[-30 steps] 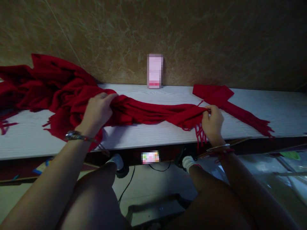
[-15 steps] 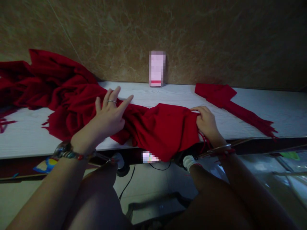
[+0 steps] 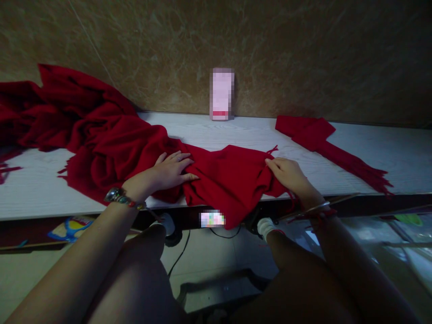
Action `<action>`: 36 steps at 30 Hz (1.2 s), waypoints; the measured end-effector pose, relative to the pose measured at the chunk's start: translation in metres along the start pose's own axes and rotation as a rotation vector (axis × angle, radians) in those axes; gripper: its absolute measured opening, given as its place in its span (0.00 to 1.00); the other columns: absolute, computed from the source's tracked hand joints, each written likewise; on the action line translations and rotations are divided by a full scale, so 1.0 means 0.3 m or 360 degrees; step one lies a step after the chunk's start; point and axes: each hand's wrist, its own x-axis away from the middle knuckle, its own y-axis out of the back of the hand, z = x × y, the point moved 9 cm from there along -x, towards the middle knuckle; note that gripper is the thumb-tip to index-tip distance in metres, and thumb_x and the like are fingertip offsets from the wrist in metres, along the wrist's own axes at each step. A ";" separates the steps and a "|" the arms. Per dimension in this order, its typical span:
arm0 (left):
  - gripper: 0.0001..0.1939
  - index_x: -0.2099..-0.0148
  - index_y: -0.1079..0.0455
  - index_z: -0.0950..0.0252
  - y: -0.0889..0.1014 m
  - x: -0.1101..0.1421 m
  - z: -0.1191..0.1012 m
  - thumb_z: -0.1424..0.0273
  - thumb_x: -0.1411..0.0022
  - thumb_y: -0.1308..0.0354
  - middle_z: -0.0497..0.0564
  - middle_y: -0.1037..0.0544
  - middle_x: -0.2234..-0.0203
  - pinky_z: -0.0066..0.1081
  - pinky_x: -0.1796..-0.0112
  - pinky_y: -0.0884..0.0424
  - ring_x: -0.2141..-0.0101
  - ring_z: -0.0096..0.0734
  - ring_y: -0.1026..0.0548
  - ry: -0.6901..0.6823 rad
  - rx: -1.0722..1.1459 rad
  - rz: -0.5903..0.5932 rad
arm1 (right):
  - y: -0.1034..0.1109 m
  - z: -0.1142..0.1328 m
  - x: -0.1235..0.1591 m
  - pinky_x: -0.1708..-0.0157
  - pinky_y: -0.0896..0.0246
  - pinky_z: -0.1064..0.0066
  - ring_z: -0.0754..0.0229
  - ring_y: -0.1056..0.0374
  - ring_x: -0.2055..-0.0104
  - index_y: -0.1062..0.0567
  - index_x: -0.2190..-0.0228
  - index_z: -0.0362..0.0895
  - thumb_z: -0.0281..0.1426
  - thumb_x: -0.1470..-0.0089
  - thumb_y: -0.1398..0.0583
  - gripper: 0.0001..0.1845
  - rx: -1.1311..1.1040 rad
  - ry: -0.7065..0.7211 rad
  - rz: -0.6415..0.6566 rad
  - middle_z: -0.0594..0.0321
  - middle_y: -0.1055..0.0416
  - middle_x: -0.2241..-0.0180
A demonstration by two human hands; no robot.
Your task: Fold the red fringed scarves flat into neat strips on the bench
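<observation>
A red fringed scarf [image 3: 229, 175] lies spread across the white table [image 3: 371, 148], its front part hanging over the near edge. My left hand [image 3: 170, 168] rests flat on it with the fingers stretched out to the right. At the scarf's right edge my right hand [image 3: 286, 173] presses down, fingers laid on the cloth. The scarf runs leftward into a heap of red scarves [image 3: 67, 121].
A folded red scarf [image 3: 320, 137] with fringe lies at the back right of the table. A pink box [image 3: 222, 93] stands against the brown wall. Under the table are my knees, white shoes, a black cable and a coloured packet [image 3: 69, 227] on the floor.
The scarf was a bunched rope gripped in both fists; it now lies spread wide. My left hand let go, lifted, then came down flat on the cloth. My right hand opened onto its edge.
</observation>
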 end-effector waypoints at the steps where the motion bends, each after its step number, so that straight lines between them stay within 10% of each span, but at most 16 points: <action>1: 0.28 0.39 0.41 0.64 0.002 0.002 0.000 0.55 0.37 0.55 0.59 0.43 0.38 0.52 0.42 0.54 0.38 0.46 0.48 -0.0001 -0.0002 -0.0003 | 0.000 -0.004 0.001 0.70 0.42 0.66 0.58 0.35 0.75 0.36 0.87 0.47 0.34 0.48 0.49 0.18 0.0058 -0.0008 0.0022 0.60 0.30 0.80; 12: 0.29 0.37 0.44 0.62 0.001 0.005 -0.006 0.59 0.39 0.49 0.58 0.46 0.37 0.53 0.42 0.53 0.38 0.50 0.50 -0.0039 -0.0076 -0.0041 | -0.034 0.150 -0.071 0.50 0.40 0.61 0.53 0.34 0.53 0.26 0.59 0.41 0.23 0.50 0.46 0.17 0.0213 0.0498 0.0212 0.52 0.29 0.55; 17: 0.25 0.42 0.37 0.65 0.160 0.073 0.002 0.61 0.39 0.49 0.56 0.41 0.39 0.41 0.43 0.45 0.41 0.42 0.43 -0.0461 0.0081 -0.0594 | -0.147 0.242 -0.195 0.44 0.46 0.61 0.54 0.41 0.44 0.33 0.48 0.41 0.22 0.51 0.44 0.26 0.0180 0.0697 0.0478 0.52 0.36 0.46; 20: 0.26 0.41 0.38 0.65 0.214 0.097 0.125 0.60 0.39 0.49 0.56 0.41 0.40 0.44 0.42 0.48 0.40 0.46 0.44 -0.0207 0.0027 -0.0899 | -0.191 0.238 -0.243 0.43 0.47 0.61 0.52 0.43 0.41 0.37 0.45 0.37 0.25 0.48 0.44 0.27 0.0198 0.0633 0.0671 0.48 0.40 0.42; 27: 0.46 0.35 0.52 0.60 0.041 -0.008 0.304 0.52 0.52 0.40 0.61 0.36 0.43 0.50 0.48 0.42 0.45 0.56 0.38 0.0166 -0.0122 -0.0249 | -0.192 0.201 -0.263 0.57 0.39 0.65 0.54 0.32 0.56 0.27 0.58 0.42 0.28 0.48 0.43 0.14 0.0440 0.0556 0.0928 0.53 0.27 0.57; 36: 0.21 0.51 0.33 0.74 0.119 0.045 0.265 0.69 0.44 0.53 0.61 0.26 0.56 0.36 0.53 0.37 0.56 0.40 0.28 -0.0036 -0.0322 -0.0359 | 0.042 0.035 -0.318 0.62 0.41 0.66 0.55 0.33 0.62 0.28 0.73 0.42 0.22 0.57 0.44 0.08 0.0265 0.0356 0.0076 0.57 0.28 0.67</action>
